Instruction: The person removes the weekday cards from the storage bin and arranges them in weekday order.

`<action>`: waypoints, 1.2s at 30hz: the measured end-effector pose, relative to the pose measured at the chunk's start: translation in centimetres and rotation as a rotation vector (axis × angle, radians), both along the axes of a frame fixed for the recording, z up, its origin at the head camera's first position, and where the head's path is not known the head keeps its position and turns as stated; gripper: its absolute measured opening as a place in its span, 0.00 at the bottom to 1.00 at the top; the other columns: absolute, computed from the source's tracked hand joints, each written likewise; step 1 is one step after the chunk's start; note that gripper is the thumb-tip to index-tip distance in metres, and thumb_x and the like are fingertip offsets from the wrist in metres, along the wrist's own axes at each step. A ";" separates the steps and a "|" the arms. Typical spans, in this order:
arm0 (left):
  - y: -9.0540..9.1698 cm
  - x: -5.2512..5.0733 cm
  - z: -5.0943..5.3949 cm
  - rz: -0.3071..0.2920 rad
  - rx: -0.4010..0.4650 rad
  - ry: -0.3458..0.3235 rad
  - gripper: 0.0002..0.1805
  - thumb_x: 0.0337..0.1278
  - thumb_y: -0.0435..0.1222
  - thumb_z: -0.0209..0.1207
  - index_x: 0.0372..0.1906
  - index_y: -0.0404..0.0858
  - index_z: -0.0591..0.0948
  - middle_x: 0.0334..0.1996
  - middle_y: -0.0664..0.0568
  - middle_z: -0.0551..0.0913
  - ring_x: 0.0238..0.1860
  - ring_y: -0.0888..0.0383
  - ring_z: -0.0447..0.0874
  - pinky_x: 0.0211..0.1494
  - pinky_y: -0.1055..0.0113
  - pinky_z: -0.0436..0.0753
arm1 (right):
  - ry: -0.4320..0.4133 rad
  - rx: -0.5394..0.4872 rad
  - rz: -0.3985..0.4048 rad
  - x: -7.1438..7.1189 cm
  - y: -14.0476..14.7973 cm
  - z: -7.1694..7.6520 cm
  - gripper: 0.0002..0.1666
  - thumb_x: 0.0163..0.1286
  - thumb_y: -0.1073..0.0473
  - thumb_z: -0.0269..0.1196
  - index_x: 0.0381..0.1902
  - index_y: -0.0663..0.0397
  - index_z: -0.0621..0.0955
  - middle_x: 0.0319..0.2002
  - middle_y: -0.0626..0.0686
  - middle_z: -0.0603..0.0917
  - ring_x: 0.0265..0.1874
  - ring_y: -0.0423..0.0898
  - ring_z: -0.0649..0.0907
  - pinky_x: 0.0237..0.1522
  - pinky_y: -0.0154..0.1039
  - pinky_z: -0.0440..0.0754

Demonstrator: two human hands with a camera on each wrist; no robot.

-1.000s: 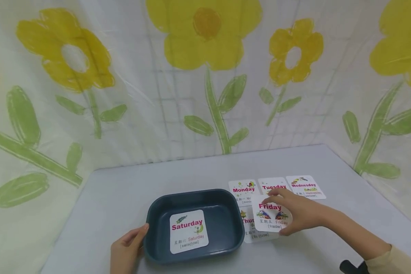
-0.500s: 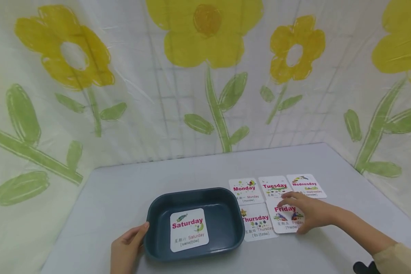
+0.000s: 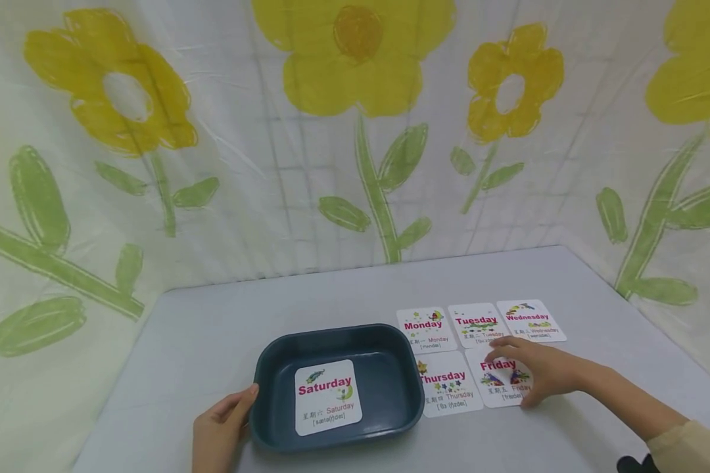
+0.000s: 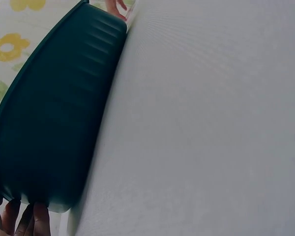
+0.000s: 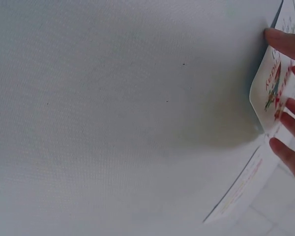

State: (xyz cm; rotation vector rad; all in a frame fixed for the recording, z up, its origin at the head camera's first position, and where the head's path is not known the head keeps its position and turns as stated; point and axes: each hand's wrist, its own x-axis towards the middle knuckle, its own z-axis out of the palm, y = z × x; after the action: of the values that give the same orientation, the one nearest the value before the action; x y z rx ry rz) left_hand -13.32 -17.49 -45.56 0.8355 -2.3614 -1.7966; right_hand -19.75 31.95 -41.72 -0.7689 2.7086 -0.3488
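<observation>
My left hand [image 3: 219, 424] grips the left rim of a dark blue-green tray [image 3: 390, 387], thumb on the rim; in the left wrist view, fingertips [image 4: 41, 221] press against its end wall. A white Saturday card [image 3: 328, 397] lies inside the tray. My right hand [image 3: 547, 374] holds the Friday card [image 3: 497, 391] by its edges, thumb at the lower right corner and fingers over the top. That card is right of the Thursday card [image 3: 449, 397] and below the Tuesday card [image 3: 478, 322]. In the right wrist view the Friday card [image 5: 266, 91] looks slightly raised.
The Monday card [image 3: 427, 328] and Wednesday card [image 3: 531, 322] lie on either side of Tuesday in the back row. A white table [image 3: 213, 335] meets a flower-patterned curtain [image 3: 242, 197] behind. Something black [image 3: 633, 465] shows by the right sleeve.
My right hand has moved the Friday card right and slightly down, from over the Thursday card to beside it, uncovering Thursday and Tuesday. My left hand and the tray have stayed put.
</observation>
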 end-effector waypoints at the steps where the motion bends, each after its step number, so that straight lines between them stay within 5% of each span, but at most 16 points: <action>1: 0.0 0.0 0.0 0.000 0.002 0.000 0.37 0.42 0.61 0.63 0.43 0.30 0.81 0.42 0.40 0.84 0.48 0.46 0.81 0.37 0.63 0.84 | 0.000 0.001 0.001 0.0 0.0 0.0 0.42 0.37 0.43 0.76 0.54 0.31 0.73 0.63 0.54 0.68 0.57 0.59 0.72 0.46 0.50 0.76; 14: -0.1 0.0 -0.1 -0.005 -0.012 0.002 0.36 0.45 0.60 0.62 0.43 0.28 0.81 0.42 0.38 0.83 0.48 0.44 0.81 0.34 0.66 0.84 | -0.009 -0.006 0.001 0.1 0.1 0.3 0.43 0.37 0.44 0.75 0.54 0.34 0.73 0.63 0.56 0.68 0.59 0.63 0.69 0.49 0.57 0.74; 18: -0.1 0.0 -0.1 -0.005 -0.014 0.003 0.37 0.44 0.60 0.62 0.43 0.29 0.81 0.42 0.38 0.83 0.48 0.44 0.81 0.33 0.67 0.84 | -0.008 -0.008 -0.019 0.0 0.4 0.8 0.36 0.42 0.42 0.73 0.51 0.39 0.75 0.56 0.50 0.74 0.54 0.55 0.73 0.51 0.56 0.74; 22: -0.1 0.0 -0.2 -0.006 -0.009 0.006 0.37 0.43 0.61 0.62 0.43 0.29 0.82 0.42 0.39 0.84 0.48 0.45 0.81 0.34 0.67 0.84 | -0.096 -0.011 -0.047 0.0 0.8 2.0 0.26 0.47 0.47 0.71 0.44 0.44 0.78 0.43 0.43 0.77 0.42 0.46 0.75 0.44 0.45 0.76; 28: 0.0 0.1 -0.1 -0.001 -0.041 -0.002 0.40 0.41 0.64 0.61 0.43 0.30 0.82 0.42 0.39 0.84 0.47 0.45 0.82 0.30 0.69 0.84 | -0.302 0.056 -0.176 0.1 0.9 3.4 0.16 0.47 0.55 0.72 0.33 0.46 0.78 0.34 0.47 0.76 0.36 0.47 0.73 0.36 0.43 0.73; 36: -0.1 0.1 -0.2 0.006 -0.038 -0.008 0.41 0.39 0.65 0.61 0.43 0.30 0.82 0.41 0.41 0.85 0.44 0.49 0.82 0.30 0.71 0.83 | -0.309 0.114 -0.197 0.3 -0.3 3.7 0.16 0.47 0.55 0.72 0.31 0.47 0.76 0.31 0.47 0.74 0.33 0.47 0.72 0.36 0.45 0.73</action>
State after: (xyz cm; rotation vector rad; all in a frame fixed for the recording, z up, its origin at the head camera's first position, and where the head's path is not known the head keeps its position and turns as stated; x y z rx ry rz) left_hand -13.19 -17.55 -45.73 0.8459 -2.3867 -1.7437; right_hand -19.50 31.67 -38.05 -0.3809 2.4886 -0.3234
